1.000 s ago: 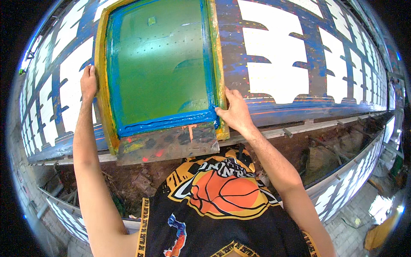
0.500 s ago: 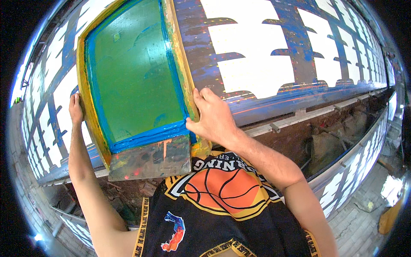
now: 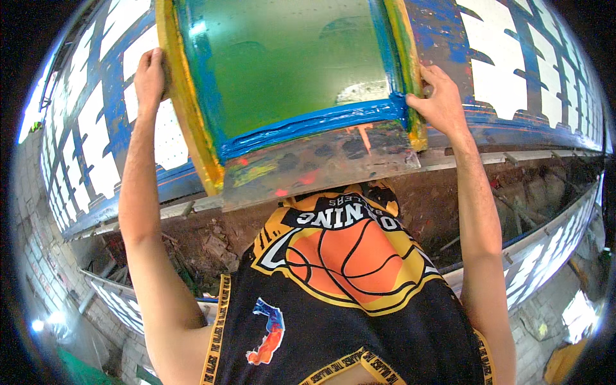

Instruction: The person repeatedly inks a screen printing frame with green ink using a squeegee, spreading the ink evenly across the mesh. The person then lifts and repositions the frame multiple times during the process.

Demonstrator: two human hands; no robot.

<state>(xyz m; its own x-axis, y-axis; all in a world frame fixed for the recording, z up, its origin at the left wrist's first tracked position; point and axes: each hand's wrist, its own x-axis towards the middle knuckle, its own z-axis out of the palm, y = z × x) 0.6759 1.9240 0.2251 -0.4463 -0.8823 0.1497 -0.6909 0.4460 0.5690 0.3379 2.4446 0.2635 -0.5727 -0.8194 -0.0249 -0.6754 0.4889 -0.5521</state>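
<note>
Between my hands is a screen-printing frame (image 3: 183, 96) with yellow, paint-stained wooden sides. Its green mesh (image 3: 289, 77) is bordered by blue, with a thick band of wet blue ink (image 3: 308, 122) along the near end. A stained grey flap (image 3: 321, 157) sticks out from that end toward my body. My left hand (image 3: 149, 80) grips the left side, its fingertips hidden behind the wood. On the right side, my right hand (image 3: 441, 99) holds on near the inked corner, thumb over the edge. Whether the frame touches the table underneath, I cannot tell.
Flat white cut pieces (image 3: 494, 58) lie in rows on a long dark table (image 3: 449, 48) smeared with blue paint. Along its near edge runs a rail (image 3: 494, 159). Beyond that is a brown gap with debris (image 3: 212, 244), and another table with white pieces (image 3: 545, 276) at lower right.
The frame has shifted right and looks larger and turned in view. My right hand has gone right with it, my left hand up and right. The whole view has shifted too.
</note>
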